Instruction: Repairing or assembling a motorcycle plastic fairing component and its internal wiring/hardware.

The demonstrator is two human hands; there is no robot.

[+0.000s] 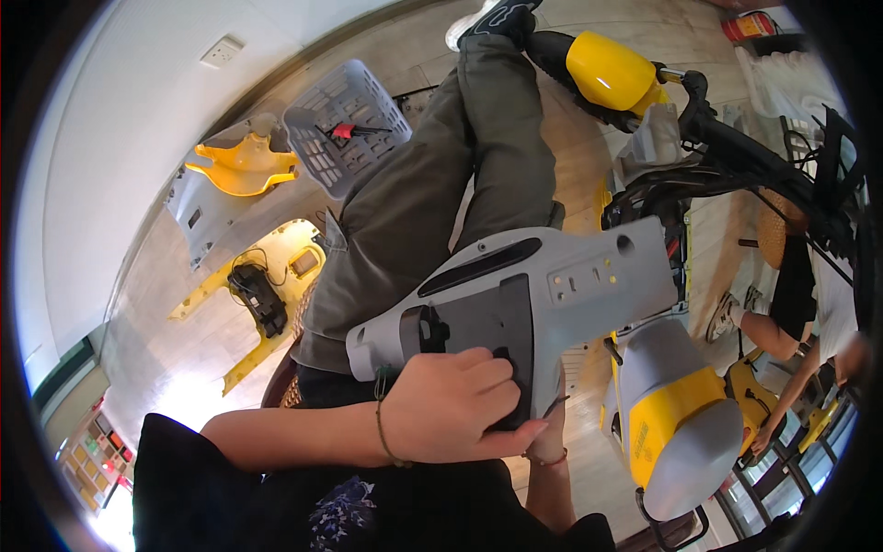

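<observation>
1. While a person in dark trousers point(405, 207) sits with legs outstretched, a grey moulded panel point(579, 313) lies slantwise above the lap, one end pointing right.
2. The left hand point(451, 405) curls over the panel's dark recessed middle, fingers bent, thumb extended; whether anything is pinched beneath cannot be told.
3. The right hand point(554, 431) is at the panel's near edge, largely hidden behind it, its grip impossible to read.
4. On the right, a yellow-and-grey vehicle section point(676, 414) stands near the panel's edge, a strip of floor point(572, 373) showing between.
5. Left of the legs, well apart from the panel, sits a grey basket point(317, 152).
</observation>
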